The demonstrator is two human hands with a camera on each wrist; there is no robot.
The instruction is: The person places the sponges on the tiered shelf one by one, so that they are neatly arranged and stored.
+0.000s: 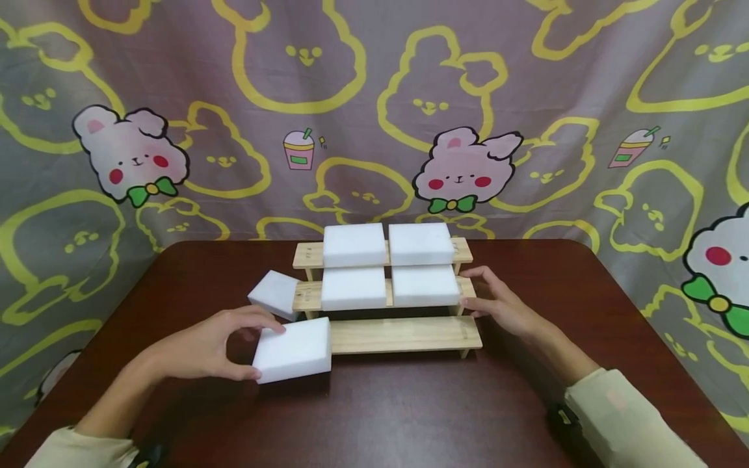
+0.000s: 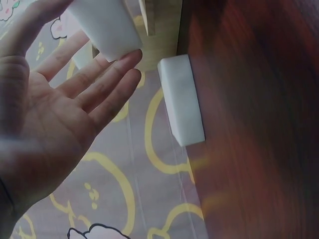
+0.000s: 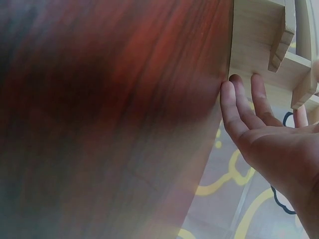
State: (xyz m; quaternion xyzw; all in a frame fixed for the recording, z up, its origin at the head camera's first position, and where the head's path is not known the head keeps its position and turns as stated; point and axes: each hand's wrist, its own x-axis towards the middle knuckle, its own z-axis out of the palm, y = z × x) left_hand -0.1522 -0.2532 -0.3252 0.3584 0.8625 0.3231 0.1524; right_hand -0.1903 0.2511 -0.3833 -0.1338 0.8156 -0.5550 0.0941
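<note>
My left hand [image 1: 201, 344] grips a white foam block [image 1: 292, 348] between thumb and fingers, at the left end of a three-step wooden stand [image 1: 409, 335]. The block overlaps the lowest shelf's left end in the head view; the left wrist view shows fingertips under its lower edge. Two white blocks [image 1: 355, 246] sit side by side on the top shelf and two more [image 1: 354, 289] on the middle one. At the stand's right end, my right hand [image 1: 509, 312] touches the middle shelf with thumb and fingertips. Its fingers [image 3: 261, 99] look fairly straight in the right wrist view.
Another white block [image 1: 275, 294] lies tilted on the table, left of the stand and behind the left hand. The dark red-brown table [image 1: 409, 416] stretches out in front. A curtain [image 1: 351, 130] with rabbit prints hangs behind the table.
</note>
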